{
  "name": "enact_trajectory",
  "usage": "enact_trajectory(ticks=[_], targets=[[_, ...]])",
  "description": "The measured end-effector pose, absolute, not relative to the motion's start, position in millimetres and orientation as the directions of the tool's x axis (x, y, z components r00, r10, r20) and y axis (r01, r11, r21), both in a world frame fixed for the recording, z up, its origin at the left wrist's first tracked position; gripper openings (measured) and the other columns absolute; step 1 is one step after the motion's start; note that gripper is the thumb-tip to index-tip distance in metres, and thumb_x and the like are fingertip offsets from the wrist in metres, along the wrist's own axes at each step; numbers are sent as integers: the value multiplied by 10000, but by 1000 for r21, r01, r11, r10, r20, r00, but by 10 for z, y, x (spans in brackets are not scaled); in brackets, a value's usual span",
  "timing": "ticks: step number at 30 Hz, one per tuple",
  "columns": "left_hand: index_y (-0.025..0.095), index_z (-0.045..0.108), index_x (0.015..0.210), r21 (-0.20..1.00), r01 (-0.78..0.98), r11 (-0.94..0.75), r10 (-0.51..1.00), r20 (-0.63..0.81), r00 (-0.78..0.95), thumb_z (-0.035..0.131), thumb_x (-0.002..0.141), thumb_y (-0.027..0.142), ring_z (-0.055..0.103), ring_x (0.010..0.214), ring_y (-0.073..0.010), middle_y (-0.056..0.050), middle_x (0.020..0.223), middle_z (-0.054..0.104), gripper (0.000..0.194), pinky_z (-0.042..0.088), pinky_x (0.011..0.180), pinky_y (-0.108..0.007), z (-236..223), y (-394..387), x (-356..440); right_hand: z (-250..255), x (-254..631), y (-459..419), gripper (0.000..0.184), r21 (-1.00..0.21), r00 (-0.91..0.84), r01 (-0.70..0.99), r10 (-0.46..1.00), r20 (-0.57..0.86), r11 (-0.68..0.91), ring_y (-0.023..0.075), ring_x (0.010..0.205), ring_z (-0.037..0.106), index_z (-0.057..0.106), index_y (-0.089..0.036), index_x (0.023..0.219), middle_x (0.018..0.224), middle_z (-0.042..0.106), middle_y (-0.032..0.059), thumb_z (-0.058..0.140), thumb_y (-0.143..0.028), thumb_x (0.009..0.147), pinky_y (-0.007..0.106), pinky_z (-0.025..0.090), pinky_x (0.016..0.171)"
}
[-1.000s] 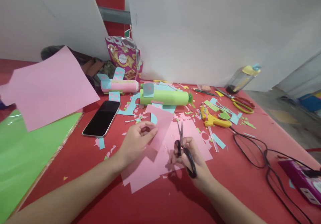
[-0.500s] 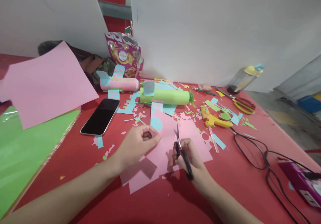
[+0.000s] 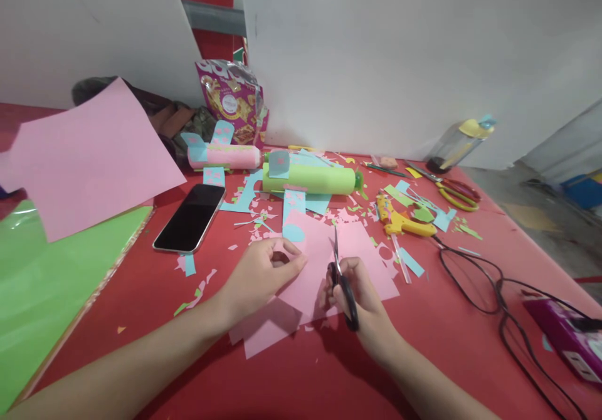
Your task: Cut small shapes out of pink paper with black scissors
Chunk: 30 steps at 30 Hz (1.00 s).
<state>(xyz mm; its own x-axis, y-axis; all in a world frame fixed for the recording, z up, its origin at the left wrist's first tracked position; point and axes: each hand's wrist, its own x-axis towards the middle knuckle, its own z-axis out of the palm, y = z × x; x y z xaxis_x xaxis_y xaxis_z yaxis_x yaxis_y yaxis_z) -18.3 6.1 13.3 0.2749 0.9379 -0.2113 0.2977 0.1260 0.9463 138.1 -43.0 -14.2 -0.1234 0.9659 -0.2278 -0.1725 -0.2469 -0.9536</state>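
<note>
My left hand [image 3: 263, 279] pinches the left edge of a pink paper sheet [image 3: 313, 288] between thumb and fingers. A round light-blue shape [image 3: 294, 234] shows by the paper's edge, just beyond the fingertips. In my right hand [image 3: 369, 313] are scissors with black handles [image 3: 348, 304]; their blades point away from me, over the pink paper, and look nearly closed. More pink sheets lie underneath on the red table. Behind them rests a green paper-covered tube [image 3: 310, 180] with light-blue wing-like flaps. A pink tube [image 3: 230, 157] with similar flaps lies behind to the left.
A phone [image 3: 190, 218] lies left of my hands, near a large pink sheet [image 3: 94, 163]. To the right are a yellow glue gun [image 3: 404, 224] with a black cord, red-and-yellow-handled scissors [image 3: 456, 194], a bottle [image 3: 458, 147] and a purple power strip [image 3: 562, 335]. Paper scraps litter the table.
The left hand and the held pink paper have shifted very slightly right. The scissors' tips stand a little farther from me; both grips are unchanged.
</note>
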Motion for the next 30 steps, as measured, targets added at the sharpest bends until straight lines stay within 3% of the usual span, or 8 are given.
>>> enact_trajectory(ticks=[7, 15, 19, 25, 30], targets=[[166, 539, 691, 935, 334, 121, 941, -215, 261, 554, 689, 328, 451, 534, -103, 12, 619, 513, 162, 365, 468, -201, 97, 97, -220, -183, 1390, -442, 264, -954, -126, -178, 967, -222, -242, 70, 409, 399, 310, -251, 752, 512, 387, -110, 548, -363, 718, 193, 329, 403], [188, 557, 760, 933, 343, 113, 954, -198, 224, 547, 700, 372, 458, 516, -103, 21, 633, 517, 194, 381, 400, -186, 114, 125, -287, -168, 1384, -437, 270, -954, -107, -140, 961, -253, -267, 81, 351, 497, 291, -240, 741, 494, 521, -107, 549, -318, 719, 187, 342, 373], [176, 529, 699, 932, 330, 150, 962, -215, 171, 555, 696, 372, 466, 526, -95, 21, 648, 516, 198, 373, 400, -179, 154, 144, -296, -162, 1378, -434, 283, -945, -110, -141, 954, -280, -294, 87, 345, 515, 277, -235, 735, 476, 572, -88, 551, -304, 714, 177, 358, 363], [181, 524, 715, 985, -66, 157, 986, -152, 75, 540, 727, 369, 484, 629, -88, 24, 688, 510, 189, 428, 625, -209, 98, 168, -251, -148, 1362, -434, 304, -941, -68, -177, 957, -282, -290, 73, 348, 518, 277, -232, 718, 489, 556, -98, 569, -310, 691, 161, 380, 343], [173, 554, 837, 820, -506, 268, 963, -243, 116, 573, 665, 435, 533, 831, -135, -25, 905, 559, 314, 450, 696, -226, 49, 72, -160, -148, 1365, -437, 326, -946, -2, -213, 969, -248, -243, 73, 368, 527, 277, -236, 721, 532, 538, -101, 576, -362, 689, 162, 397, 326]])
